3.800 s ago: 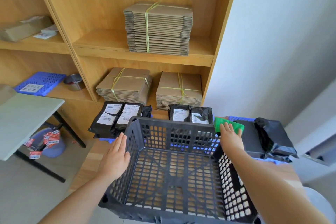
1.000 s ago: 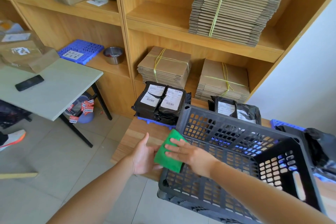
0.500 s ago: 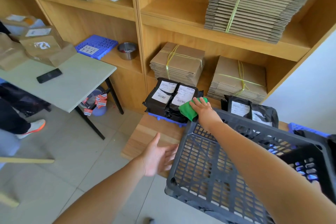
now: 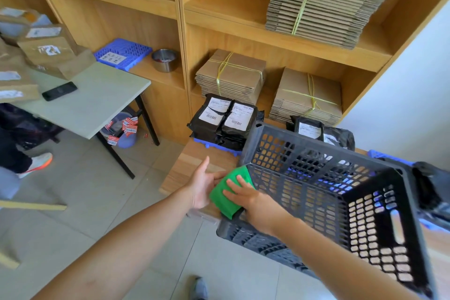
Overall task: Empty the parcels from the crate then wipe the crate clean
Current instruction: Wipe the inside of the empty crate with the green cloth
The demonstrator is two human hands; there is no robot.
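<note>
Listing first the crate (image 4: 379, 234): black latticed plastic, standing open-topped on the wooden surface (image 4: 192, 165), holding nothing inside so far as showing. Judging the emptying as done and the wiping as being in hand, probably early on, going by the work at the crate's left wall only.

Noting next the parcels (image 4: 225, 117): black bags bearing white labels, lying stacked just beyond the crate's far-left corner, with others lying behind the crate's far rim and off its right side, all outside it.

Entering the right hand (image 4: 253, 198): reaching across the crate's near-left corner, pressing flat. Entering the left hand (image 4: 204, 185): hovering just outside the crate's left wall, palm turned toward it.

Recording the green cloth (image 4: 226, 192): folded, lying at the rim of the crate's left wall, between the two hands. Not managing to tell whether it is lying on the wall's inner or outer face.

Closing with the fingers (image 4: 232, 184) of the right hand: lying straight and spread on top of the cloth, pressing rather than pinching. Those of the left hand are lying wide and relaxed at the cloth's outer edge, gripping nothing.

Calling, as the next move, for dragging the cloth along the wall under steady pressure, then taking in the crate's other walls and floor, bracing the crate against sliding.
</note>
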